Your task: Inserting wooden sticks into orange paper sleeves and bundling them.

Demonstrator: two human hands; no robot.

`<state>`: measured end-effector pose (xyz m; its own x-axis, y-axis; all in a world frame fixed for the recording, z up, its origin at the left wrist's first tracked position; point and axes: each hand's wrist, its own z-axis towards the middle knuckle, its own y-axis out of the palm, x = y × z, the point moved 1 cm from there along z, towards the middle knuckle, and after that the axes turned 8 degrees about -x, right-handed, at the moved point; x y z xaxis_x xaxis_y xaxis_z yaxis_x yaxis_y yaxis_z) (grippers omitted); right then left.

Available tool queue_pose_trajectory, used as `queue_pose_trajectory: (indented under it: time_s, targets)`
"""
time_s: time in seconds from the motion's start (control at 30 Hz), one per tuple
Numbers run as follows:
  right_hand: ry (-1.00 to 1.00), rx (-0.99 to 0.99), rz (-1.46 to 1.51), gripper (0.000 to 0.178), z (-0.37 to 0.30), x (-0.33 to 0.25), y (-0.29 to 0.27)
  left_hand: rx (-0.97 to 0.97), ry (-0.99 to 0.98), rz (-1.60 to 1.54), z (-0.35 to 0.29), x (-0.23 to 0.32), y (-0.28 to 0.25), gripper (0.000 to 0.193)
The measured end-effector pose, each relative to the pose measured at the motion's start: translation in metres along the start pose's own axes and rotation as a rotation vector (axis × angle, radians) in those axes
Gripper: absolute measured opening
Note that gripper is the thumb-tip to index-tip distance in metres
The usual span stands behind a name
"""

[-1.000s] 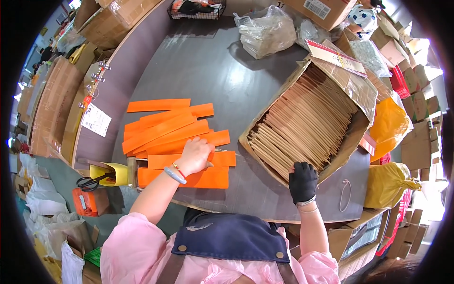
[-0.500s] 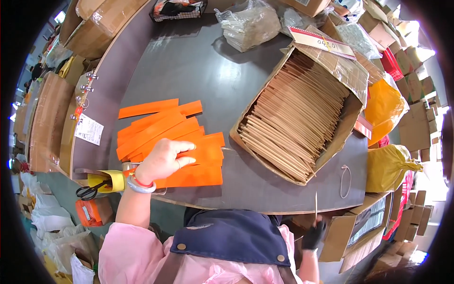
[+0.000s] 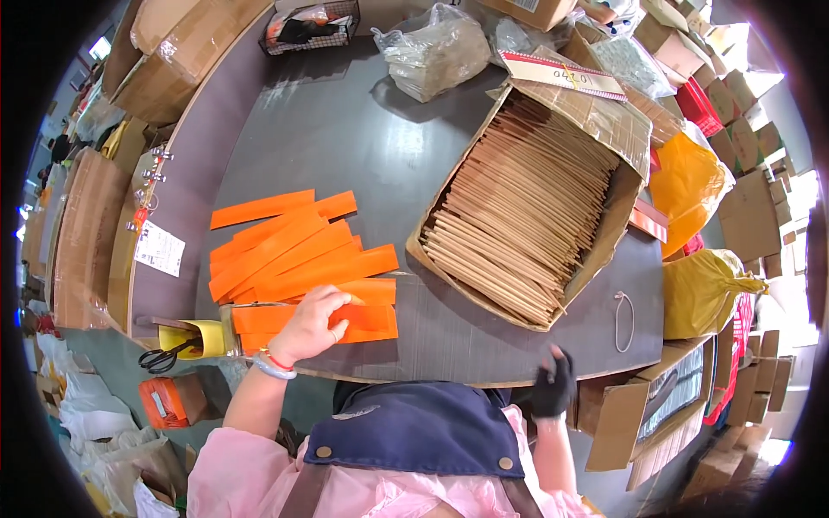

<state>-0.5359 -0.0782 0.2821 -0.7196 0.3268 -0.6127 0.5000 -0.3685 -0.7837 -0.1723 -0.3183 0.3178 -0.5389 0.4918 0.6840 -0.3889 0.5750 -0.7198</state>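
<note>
Bright orange flat strips (image 3: 285,259) lie fanned in an overlapping pile on the left of the dark table. My left hand (image 3: 309,326) rests over the nearest strips, thumb and forefinger bent around the edge of an orange strip (image 3: 373,319). A bracelet circles that wrist. My right hand (image 3: 553,385), in a black fingerless glove, is just off the table's front edge. Its fingers are loosely bent and apart, and nothing shows in them. Beyond it, an open cardboard box (image 3: 479,304) holds many thin brown sticks (image 3: 527,207) in packed rows.
A yellow holder (image 3: 204,338) with black scissors (image 3: 161,359) hangs at the table's left front. A loop of cord (image 3: 623,321) lies right of the box. Toward the back are a clear plastic bag (image 3: 436,52) and a wire basket (image 3: 311,28). Open cartons (image 3: 617,427) stand at the right.
My left hand has moved down toward the near strips. My right hand has risen toward the table edge, and the thin stick it held no longer shows. The view has shifted slightly.
</note>
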Motion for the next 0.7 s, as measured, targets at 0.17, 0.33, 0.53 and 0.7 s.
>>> queue_pose_trajectory:
  time_s: [0.17,0.33,0.53,0.7]
  targets:
    - [-0.436,-0.070,-0.303,0.035,0.113,-0.072,0.033,0.207,0.106,-0.057,0.008,-0.002,0.023,0.032]
    - [-0.435,-0.168,-0.418,0.028,0.130,-0.064,0.053,0.287,0.085,-0.091,0.005,-0.003,0.030,0.040]
    - [-0.380,-0.166,-0.592,0.031,0.132,-0.072,0.064,0.312,0.042,-0.112,0.008,0.000,0.034,0.035]
    - [-0.395,-0.233,-0.679,0.032,0.136,-0.076,0.060,0.329,0.056,-0.133,0.009,-0.007,0.037,0.027]
